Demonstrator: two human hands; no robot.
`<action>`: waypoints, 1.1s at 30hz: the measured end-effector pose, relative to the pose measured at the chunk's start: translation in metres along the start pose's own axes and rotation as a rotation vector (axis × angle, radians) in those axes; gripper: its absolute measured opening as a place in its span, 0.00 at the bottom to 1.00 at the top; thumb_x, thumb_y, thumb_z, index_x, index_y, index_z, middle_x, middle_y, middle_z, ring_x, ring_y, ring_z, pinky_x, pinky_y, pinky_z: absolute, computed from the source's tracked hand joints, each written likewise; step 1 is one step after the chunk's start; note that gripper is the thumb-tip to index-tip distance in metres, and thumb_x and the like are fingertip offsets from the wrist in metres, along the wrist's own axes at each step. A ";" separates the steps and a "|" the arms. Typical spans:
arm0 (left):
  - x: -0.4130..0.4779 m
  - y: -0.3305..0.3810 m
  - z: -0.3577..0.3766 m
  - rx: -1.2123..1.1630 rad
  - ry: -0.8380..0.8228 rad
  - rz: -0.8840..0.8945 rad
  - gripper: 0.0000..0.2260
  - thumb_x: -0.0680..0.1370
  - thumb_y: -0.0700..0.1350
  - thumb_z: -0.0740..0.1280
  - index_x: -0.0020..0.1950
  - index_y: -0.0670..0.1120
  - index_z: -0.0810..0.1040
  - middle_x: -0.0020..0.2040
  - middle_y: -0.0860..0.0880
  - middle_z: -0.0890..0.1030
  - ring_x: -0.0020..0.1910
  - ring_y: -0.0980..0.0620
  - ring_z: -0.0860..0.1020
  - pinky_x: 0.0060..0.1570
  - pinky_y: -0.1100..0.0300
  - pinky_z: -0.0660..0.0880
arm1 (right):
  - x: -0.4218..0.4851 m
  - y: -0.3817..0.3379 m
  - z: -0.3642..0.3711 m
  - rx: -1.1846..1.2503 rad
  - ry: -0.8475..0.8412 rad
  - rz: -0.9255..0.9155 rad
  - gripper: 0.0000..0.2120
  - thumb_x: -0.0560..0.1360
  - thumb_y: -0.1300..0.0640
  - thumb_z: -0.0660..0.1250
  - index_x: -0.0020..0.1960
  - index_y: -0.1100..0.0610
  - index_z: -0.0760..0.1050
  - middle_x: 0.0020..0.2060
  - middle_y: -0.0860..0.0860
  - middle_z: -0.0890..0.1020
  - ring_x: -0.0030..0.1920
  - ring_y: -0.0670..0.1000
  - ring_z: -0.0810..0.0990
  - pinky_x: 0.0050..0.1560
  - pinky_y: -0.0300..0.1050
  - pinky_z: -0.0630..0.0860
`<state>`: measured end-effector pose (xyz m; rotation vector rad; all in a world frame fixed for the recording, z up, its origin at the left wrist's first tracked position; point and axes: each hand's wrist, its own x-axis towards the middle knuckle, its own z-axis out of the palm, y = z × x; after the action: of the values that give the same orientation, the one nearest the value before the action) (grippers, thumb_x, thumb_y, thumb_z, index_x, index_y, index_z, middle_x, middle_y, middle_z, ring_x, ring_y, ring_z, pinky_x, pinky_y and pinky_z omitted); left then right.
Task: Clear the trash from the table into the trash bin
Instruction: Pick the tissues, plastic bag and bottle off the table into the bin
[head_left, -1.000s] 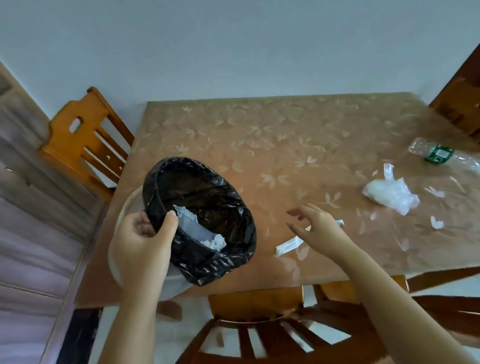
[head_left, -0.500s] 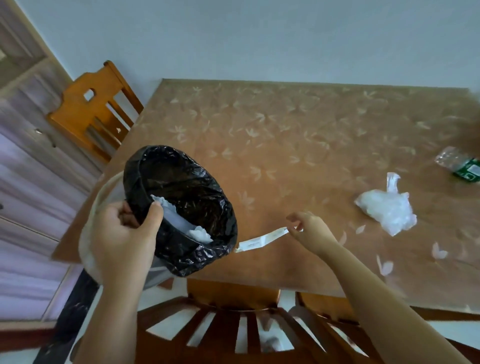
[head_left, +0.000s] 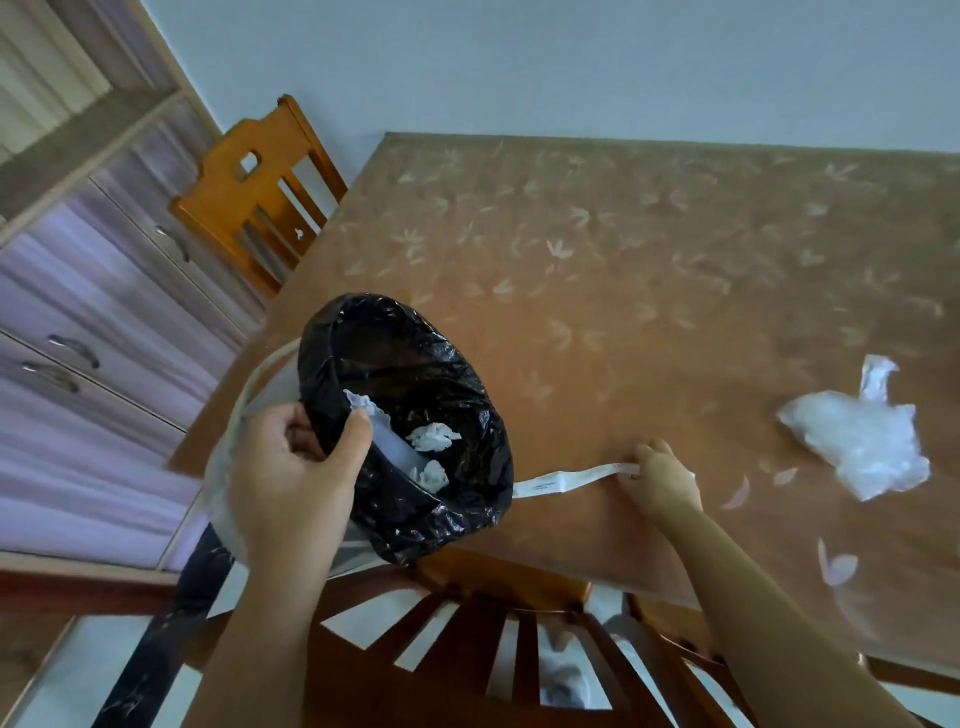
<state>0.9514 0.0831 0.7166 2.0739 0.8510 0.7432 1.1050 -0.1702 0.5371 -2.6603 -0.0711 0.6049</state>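
My left hand grips the rim of a white trash bin lined with a black bag, held tilted at the table's near left edge. Crumpled white tissues lie inside the bin. My right hand is closed on one end of a long white paper strip, whose other end reaches the bin's rim. A crumpled clear plastic bag lies on the brown leaf-patterned table to the right of my right hand.
A wooden chair stands at the table's left end. Another wooden chair back is right below me at the near edge. A cabinet with drawers fills the left side. A wall runs behind the table.
My right hand has picked up the paper strip and drawn it left toward the bin. The view has shifted, so the plastic bottle at the far right is out of sight.
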 end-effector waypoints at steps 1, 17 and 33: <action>0.000 -0.001 -0.001 -0.004 0.002 -0.008 0.11 0.66 0.56 0.67 0.35 0.49 0.73 0.29 0.53 0.74 0.27 0.60 0.72 0.29 0.62 0.66 | -0.001 0.000 0.001 -0.003 0.004 0.008 0.09 0.73 0.58 0.61 0.51 0.62 0.73 0.53 0.57 0.72 0.46 0.60 0.77 0.41 0.48 0.69; 0.011 -0.006 -0.017 -0.146 0.021 -0.035 0.09 0.66 0.56 0.68 0.36 0.54 0.71 0.31 0.53 0.74 0.29 0.59 0.73 0.31 0.59 0.72 | -0.030 -0.015 -0.017 0.199 0.206 0.068 0.08 0.73 0.55 0.64 0.48 0.57 0.78 0.48 0.57 0.80 0.47 0.57 0.76 0.41 0.45 0.69; 0.022 -0.001 -0.026 -0.099 -0.006 -0.008 0.10 0.70 0.50 0.71 0.37 0.47 0.73 0.29 0.54 0.74 0.28 0.59 0.71 0.26 0.67 0.60 | -0.083 -0.111 -0.095 0.222 0.398 -0.326 0.04 0.70 0.55 0.69 0.41 0.56 0.78 0.38 0.51 0.78 0.36 0.49 0.73 0.37 0.44 0.68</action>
<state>0.9460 0.1117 0.7347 1.9830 0.8027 0.7596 1.0748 -0.1158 0.6931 -2.4270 -0.2965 -0.0233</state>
